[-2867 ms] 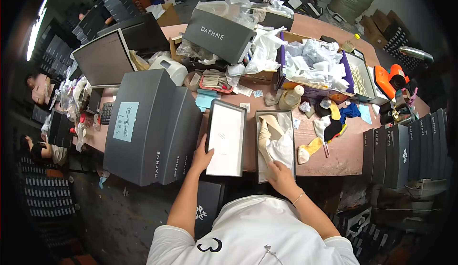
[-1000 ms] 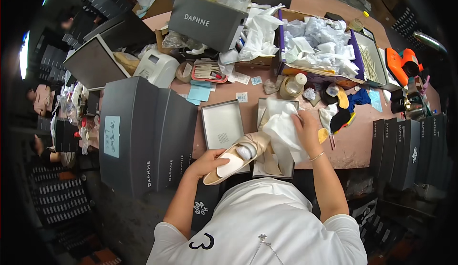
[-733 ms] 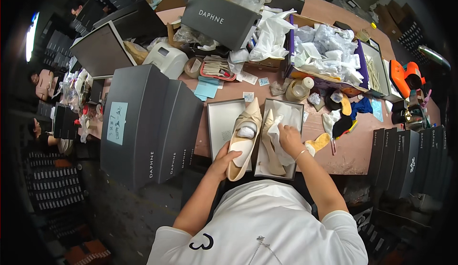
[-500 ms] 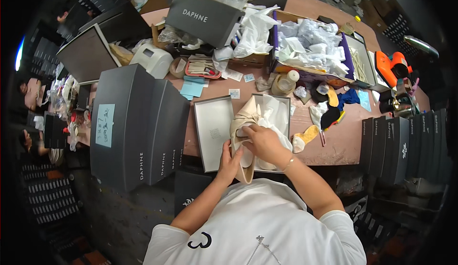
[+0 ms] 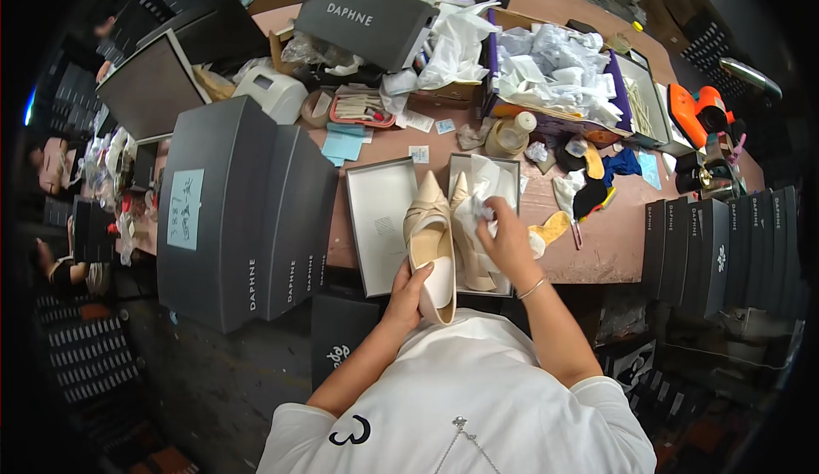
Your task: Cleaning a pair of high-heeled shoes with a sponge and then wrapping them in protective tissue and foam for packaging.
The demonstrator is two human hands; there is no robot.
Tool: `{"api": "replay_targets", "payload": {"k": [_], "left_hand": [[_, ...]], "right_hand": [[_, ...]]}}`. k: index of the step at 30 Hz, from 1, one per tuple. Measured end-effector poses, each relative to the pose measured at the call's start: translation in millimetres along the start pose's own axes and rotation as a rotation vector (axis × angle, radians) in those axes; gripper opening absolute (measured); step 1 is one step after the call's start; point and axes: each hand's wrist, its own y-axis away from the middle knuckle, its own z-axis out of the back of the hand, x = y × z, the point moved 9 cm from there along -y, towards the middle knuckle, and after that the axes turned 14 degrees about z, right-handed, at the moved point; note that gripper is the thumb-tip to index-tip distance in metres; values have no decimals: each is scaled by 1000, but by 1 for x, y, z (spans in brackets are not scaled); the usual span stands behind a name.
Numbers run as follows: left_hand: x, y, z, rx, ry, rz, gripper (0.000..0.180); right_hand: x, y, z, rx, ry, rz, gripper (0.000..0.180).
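Observation:
My left hand (image 5: 408, 295) is closed round the heel end of a beige pointed-toe shoe (image 5: 416, 191), its toe pointing away from me. The open top faces up and shows the pale insole. Just right of it, the matching beige shoe (image 5: 474, 271) lies in an open shoebox (image 5: 514, 174), partly covered by white tissue paper (image 5: 486, 171). Above that shoe my right hand (image 5: 509, 244) pinches a crumpled piece of white tissue paper, with a bracelet at the wrist. The grey-edged box lid (image 5: 375, 226) lies inside up beneath the held shoe's left side.
Dark shoeboxes stand at the left (image 5: 213, 218) and more line the right edge (image 5: 712, 244). Beyond the work lie a carton of crumpled paper (image 5: 559, 73), a red tray of sticks (image 5: 363, 107), a bottle (image 5: 509, 135) and a white label printer (image 5: 271, 94).
My right hand has come out of the shoe's opening and moved right with crumpled paper. The held shoe now shows its inside, and the second shoe in the box is more visible.

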Motion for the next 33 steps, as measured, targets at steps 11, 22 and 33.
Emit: {"api": "replay_targets", "payload": {"k": [11, 22, 33], "left_hand": [[2, -8, -13, 68, 28, 58, 44], [3, -13, -28, 95, 14, -2, 52], [-26, 16, -37, -136, -533, -343, 67]], "right_hand": [[48, 33, -41, 398, -381, 44, 19], [11, 25, 18, -168, -539, -285, 19], [55, 42, -12, 243, -88, 183, 20]]}}
